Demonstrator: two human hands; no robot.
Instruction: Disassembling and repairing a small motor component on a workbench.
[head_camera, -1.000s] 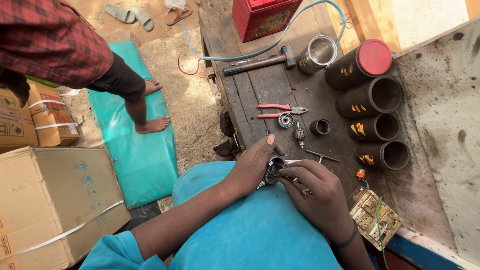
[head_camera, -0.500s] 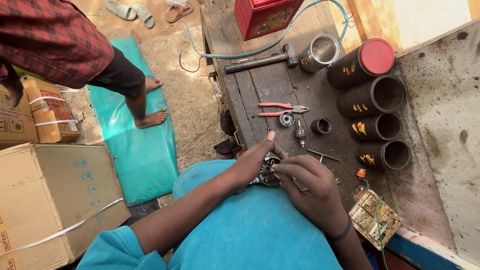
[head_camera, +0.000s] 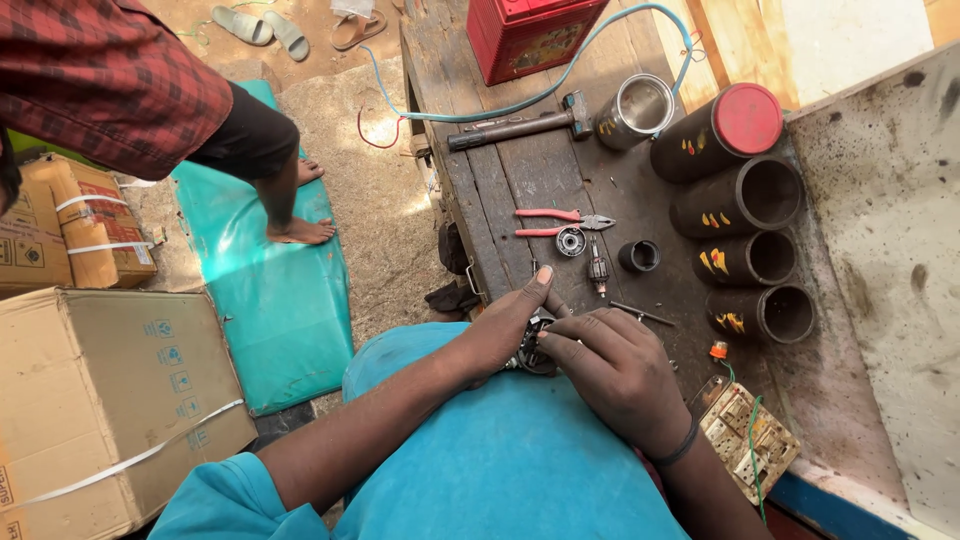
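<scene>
Gripping a small dark motor part (head_camera: 530, 350) at the near edge of the wooden bench (head_camera: 500, 190), the left hand (head_camera: 500, 325) is steadying it while the right hand (head_camera: 615, 365) is pinching at it, with loose pieces like the armature (head_camera: 598, 268) and bearing (head_camera: 570, 241) lying unfitted, suggesting work only partway through.

A dark, worn wooden plank workbench (head_camera: 520, 190) stands in strong sunlight on a sandy dirt floor (head_camera: 385, 200). Left lies a teal padded mat (head_camera: 275, 320), with brown cardboard boxes (head_camera: 100, 390) near left. A stained grey slab (head_camera: 890, 260) lies right.
</scene>
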